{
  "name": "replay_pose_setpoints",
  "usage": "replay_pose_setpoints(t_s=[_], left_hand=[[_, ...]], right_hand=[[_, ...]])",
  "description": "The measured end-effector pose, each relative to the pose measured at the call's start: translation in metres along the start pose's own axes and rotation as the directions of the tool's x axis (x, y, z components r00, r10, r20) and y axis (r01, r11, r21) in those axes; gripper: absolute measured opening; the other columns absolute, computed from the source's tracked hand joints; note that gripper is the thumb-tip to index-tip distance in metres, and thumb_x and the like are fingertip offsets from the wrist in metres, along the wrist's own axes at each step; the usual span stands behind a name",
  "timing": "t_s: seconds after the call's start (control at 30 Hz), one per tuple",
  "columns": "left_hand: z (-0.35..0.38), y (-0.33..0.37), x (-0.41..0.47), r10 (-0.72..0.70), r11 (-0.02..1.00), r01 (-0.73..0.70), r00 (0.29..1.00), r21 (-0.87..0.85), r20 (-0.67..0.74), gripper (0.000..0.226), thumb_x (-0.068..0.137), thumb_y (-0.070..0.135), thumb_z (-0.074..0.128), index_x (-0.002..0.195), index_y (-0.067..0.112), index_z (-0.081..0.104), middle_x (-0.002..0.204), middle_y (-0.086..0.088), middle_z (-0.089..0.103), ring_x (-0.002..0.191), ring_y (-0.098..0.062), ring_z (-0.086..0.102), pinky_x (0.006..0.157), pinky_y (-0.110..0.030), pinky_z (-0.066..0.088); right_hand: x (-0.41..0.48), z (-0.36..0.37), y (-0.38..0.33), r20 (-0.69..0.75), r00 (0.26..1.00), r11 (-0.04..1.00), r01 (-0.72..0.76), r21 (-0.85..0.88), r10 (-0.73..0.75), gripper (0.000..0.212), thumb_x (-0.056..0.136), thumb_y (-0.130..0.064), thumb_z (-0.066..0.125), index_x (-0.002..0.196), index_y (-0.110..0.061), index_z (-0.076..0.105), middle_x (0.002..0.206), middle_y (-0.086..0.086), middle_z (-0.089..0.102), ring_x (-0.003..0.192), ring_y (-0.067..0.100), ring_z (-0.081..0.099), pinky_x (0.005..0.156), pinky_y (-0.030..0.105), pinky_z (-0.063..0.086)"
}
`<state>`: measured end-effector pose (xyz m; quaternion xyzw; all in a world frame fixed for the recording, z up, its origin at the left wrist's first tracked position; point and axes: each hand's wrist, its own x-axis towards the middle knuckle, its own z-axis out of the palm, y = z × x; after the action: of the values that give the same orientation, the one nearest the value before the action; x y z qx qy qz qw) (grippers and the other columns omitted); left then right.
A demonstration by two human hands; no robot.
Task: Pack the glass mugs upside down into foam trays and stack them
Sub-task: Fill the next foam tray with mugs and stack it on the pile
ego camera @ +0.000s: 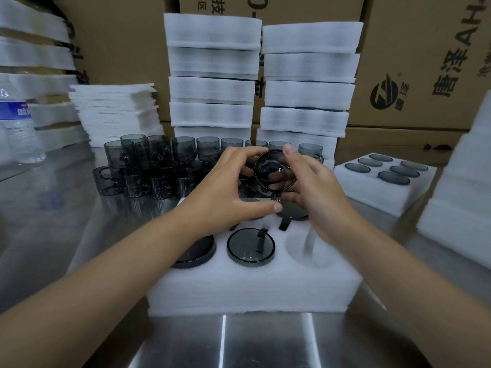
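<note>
A white foam tray (252,285) lies on the steel table in front of me. Smoky glass mugs sit upside down in its holes, among them one at the front middle (250,247) and one at the front left (195,251). The front right hole (301,245) is bare. Above the tray's back row, my left hand (225,189) and my right hand (316,187) both hold one smoky glass mug (275,171), tipped on its side with its mouth facing me and its handle pointing down. Several loose mugs (159,166) stand behind the tray.
A filled foam tray (385,181) lies at the right. Two tall stacks of foam trays (212,75) (308,81) stand behind the mugs before cardboard boxes (425,62). Foam sheets (117,112) are piled back left, a water bottle (16,128) at far left.
</note>
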<state>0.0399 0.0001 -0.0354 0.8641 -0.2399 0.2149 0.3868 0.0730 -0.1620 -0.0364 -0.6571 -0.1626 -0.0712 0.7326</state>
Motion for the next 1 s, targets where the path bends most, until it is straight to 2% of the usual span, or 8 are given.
replay_pose_setpoints(t_s=[0.07,0.17,0.27,0.43,0.77,1.0], left_hand=[[0.0002,0.0008,0.0002,0.011,1.0,-0.011,1.0,0.009,-0.007,0.082,0.065,0.041,0.08,0.136,0.031,0.039,0.126,0.012,0.043,0.117,0.005,0.042,0.093,-0.003,0.032],[0.0002,0.0019,-0.0003,0.025,0.999,-0.024,1.0,0.036,-0.014,0.08,0.065,0.043,0.078,0.135,0.031,0.04,0.125,0.013,0.045,0.122,0.001,0.04,0.099,-0.013,0.034],[0.0,0.0026,-0.0007,0.026,0.998,-0.026,1.0,0.048,-0.015,0.079,0.066,0.041,0.079,0.134,0.031,0.04,0.124,0.014,0.045,0.123,-0.002,0.04,0.101,-0.019,0.034],[-0.0008,0.0029,-0.0004,0.028,0.998,-0.027,0.999,0.065,-0.015,0.078,0.067,0.04,0.078,0.134,0.031,0.041,0.123,0.013,0.046,0.122,-0.003,0.04,0.1,-0.015,0.033],[-0.0013,0.003,-0.0007,0.014,0.997,-0.014,1.0,0.082,-0.004,0.077,0.068,0.039,0.078,0.135,0.031,0.04,0.124,0.014,0.045,0.122,-0.001,0.038,0.097,-0.006,0.029],[-0.0011,0.0037,-0.0007,0.011,0.997,-0.011,1.0,0.079,-0.002,0.076,0.068,0.039,0.077,0.135,0.031,0.04,0.125,0.011,0.046,0.123,-0.004,0.039,0.101,-0.017,0.032]], right_hand=[[-0.0005,0.0004,-0.0009,-0.003,1.0,1.0,-0.006,0.011,0.006,0.034,0.086,-0.05,0.06,0.09,-0.017,0.065,0.07,-0.004,0.069,0.063,0.006,0.066,0.05,0.016,0.048],[-0.0013,0.0008,-0.0019,-0.001,1.0,0.999,-0.017,0.033,0.017,0.032,0.089,-0.046,0.058,0.089,-0.015,0.064,0.066,-0.005,0.069,0.058,0.005,0.066,0.048,0.016,0.048],[-0.0018,0.0013,-0.0021,0.005,1.0,0.999,-0.021,0.035,0.021,0.032,0.091,-0.046,0.056,0.089,-0.015,0.064,0.071,-0.002,0.07,0.059,0.006,0.066,0.049,0.016,0.048],[-0.0007,0.0019,-0.0014,0.01,0.999,0.999,-0.032,0.031,0.031,0.033,0.093,-0.046,0.053,0.092,-0.015,0.064,0.073,-0.002,0.071,0.065,0.01,0.069,0.051,0.018,0.05],[-0.0004,0.0013,0.0001,0.016,1.0,1.0,-0.022,0.022,0.021,0.034,0.092,-0.048,0.054,0.093,-0.015,0.065,0.07,-0.004,0.07,0.06,0.008,0.067,0.051,0.017,0.049],[0.0009,0.0012,0.0013,0.023,1.0,0.999,-0.008,0.033,0.007,0.032,0.092,-0.046,0.055,0.09,-0.016,0.063,0.066,-0.005,0.07,0.059,0.005,0.067,0.051,0.017,0.05]])
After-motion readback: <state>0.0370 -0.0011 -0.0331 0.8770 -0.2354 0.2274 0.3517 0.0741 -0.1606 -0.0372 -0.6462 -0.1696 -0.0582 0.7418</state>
